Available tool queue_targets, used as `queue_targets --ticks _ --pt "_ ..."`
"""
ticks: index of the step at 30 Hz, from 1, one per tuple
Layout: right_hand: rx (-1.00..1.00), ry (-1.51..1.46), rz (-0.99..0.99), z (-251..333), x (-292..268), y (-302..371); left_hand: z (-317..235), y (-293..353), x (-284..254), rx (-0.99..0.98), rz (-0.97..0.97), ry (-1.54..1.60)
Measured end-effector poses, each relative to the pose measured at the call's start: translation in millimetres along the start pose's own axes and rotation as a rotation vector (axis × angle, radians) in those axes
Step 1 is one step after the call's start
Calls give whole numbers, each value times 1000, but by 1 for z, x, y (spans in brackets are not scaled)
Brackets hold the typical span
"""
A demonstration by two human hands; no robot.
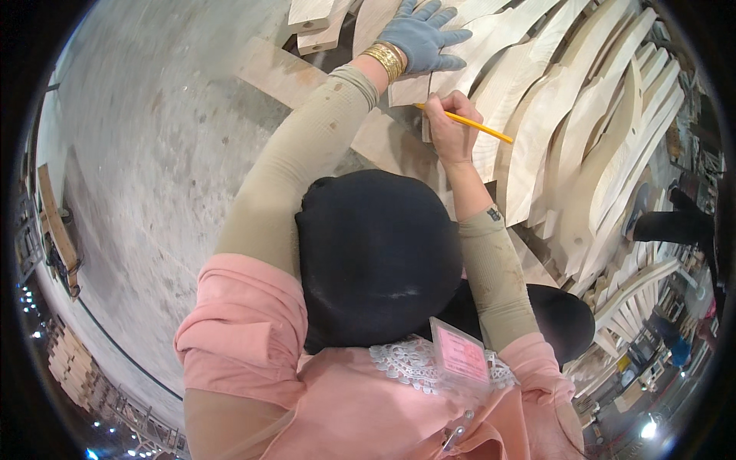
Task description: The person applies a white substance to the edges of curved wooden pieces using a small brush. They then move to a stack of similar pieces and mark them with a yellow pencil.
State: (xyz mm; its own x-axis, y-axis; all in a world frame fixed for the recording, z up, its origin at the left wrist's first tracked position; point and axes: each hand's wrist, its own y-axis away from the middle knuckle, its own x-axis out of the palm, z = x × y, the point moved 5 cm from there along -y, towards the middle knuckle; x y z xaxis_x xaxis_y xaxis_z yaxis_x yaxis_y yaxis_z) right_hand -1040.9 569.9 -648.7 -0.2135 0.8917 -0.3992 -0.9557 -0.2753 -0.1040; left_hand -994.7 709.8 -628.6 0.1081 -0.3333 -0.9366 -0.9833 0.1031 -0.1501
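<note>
My left hand, in a grey glove, lies with spread fingers on a pale curved wooden piece. Bare and pinched, my right hand grips a yellow pencil. The pencil's tip is at the near end of the wooden piece, just below my left hand. Whether it touches the wood I cannot tell. To the right, several similar curved wooden pieces lie side by side in a row.
Flat wooden boards lie on the grey concrete floor under the row. Thick wooden blocks sit at the far edge. Another person's dark-clothed leg shows at right. Stacked wood stands at the lower left.
</note>
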Motion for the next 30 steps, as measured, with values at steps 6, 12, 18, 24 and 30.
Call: queue_targets --ticks 6,12,18,24,30 --pt "-34 3 -6 -4 4 1 -1 -1 3 14 -39 -31" --pt "-107 112 2 9 5 1 1 -1 5 0 -18 -58" --pt "-23 13 -6 1 3 1 -2 -4 2 9 1 -56" --pt "-61 95 33 8 5 0 -1 -4 3 -2 -9 -68" --pt "4 26 31 4 1 3 -5 -3 1 2 -2 -64"
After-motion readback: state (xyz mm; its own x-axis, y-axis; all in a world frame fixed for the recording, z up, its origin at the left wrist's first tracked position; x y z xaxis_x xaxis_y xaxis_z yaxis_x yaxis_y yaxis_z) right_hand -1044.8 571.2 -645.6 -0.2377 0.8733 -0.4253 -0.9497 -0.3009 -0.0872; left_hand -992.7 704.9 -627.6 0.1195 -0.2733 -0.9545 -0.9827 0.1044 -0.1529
